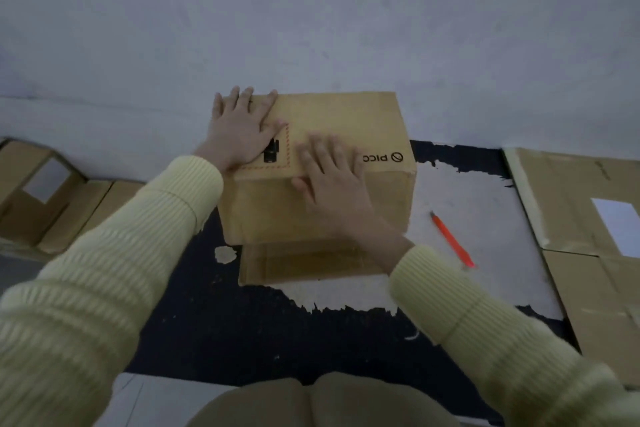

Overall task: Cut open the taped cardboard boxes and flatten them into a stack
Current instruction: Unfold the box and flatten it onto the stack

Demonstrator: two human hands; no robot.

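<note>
Box: the cardboard box (318,163) stands on the floor (478,204) near the wall, its long axis running left to right.
Left hand: the left hand (242,132) lies flat and spread on the top's far-left corner, holding nothing.
Right hand: the right hand (332,180) lies flat, fingers splayed, over the near top edge.
Flap: a loose flap (304,262) lies out on the floor on the near side.
Cutter: the orange cutter (453,241) lies on the floor right of the box, nearer the right hand.
Stack: flattened cardboard (581,218) lies at the floor's right edge.
</note>
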